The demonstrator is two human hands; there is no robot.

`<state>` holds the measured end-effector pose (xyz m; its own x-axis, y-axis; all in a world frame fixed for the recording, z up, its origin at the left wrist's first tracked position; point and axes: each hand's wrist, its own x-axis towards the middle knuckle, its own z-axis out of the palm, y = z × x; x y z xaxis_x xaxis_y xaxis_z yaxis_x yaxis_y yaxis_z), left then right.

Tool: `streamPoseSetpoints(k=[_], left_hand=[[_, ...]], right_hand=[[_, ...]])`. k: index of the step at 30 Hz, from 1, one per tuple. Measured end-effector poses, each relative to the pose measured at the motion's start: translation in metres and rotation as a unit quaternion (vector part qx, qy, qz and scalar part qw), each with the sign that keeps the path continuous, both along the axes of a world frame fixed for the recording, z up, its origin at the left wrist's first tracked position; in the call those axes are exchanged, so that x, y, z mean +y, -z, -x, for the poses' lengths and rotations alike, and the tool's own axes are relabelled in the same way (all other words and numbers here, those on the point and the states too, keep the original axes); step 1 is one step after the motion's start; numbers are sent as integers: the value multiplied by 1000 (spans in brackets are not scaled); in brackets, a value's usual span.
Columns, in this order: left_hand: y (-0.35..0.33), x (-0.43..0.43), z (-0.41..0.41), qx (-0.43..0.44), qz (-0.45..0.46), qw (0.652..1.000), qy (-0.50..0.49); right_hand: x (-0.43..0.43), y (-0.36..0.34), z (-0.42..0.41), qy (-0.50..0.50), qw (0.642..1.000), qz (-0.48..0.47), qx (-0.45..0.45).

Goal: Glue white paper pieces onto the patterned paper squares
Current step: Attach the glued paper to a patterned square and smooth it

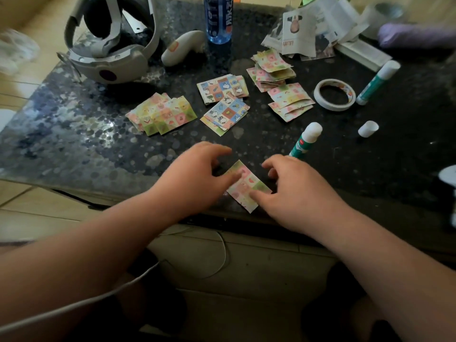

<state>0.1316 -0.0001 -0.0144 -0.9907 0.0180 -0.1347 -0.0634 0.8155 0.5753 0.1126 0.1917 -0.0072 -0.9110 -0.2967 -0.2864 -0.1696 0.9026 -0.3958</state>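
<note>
Dark speckled desk (74,144), viewed from the head camera. One patterned paper square (246,186) is held at the near edge of the desk, with its near corner just over the rim. It is pinched from both sides. The thumb of the left hand (197,176) is laid on the upper left part, with the fingers curled above. The thumb of the right hand (291,191) is pressed on the lower right part. Neither grip is spread. No white piece can be made out on the square.

A glue stick (306,140) is seen just beyond the right hand; whether it is capped cannot be told. A loose cap (368,129) lies well apart from it. Piles of patterned squares (161,113), a tape roll (334,95) and a second glue stick (378,82) are laid farther back.

Risks, as judged: the square may be slid off the rim by uneven pressure, any layer beneath may be shifted askew, and wet glue may be smeared onto the patterned face by the thumbs
</note>
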Motion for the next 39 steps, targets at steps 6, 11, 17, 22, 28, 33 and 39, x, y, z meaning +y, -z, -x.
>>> streamPoseSetpoints(k=[6,11,17,22,28,33,39], left_hand=[[12,0,14,-77,-20,996,-37],[9,-5,14,-102,-15,995,1],[1,-7,15,-116,-50,992,-12],[-19,-10,17,-231,-345,893,-172],[-36,-4,9,-365,-610,680,-182],[-28,7,4,-266,-595,734,-192],[-21,12,4,-168,-572,778,-199]], right_hand=[[-27,2,8,13,994,-95,-54],[-28,-5,15,30,988,-84,-127],[-15,-9,18,16,989,7,-144],[3,-7,9,-82,981,108,140],[13,3,-6,-178,900,164,363],[15,2,-14,-99,922,210,311],[8,-7,-13,188,776,564,-209]])
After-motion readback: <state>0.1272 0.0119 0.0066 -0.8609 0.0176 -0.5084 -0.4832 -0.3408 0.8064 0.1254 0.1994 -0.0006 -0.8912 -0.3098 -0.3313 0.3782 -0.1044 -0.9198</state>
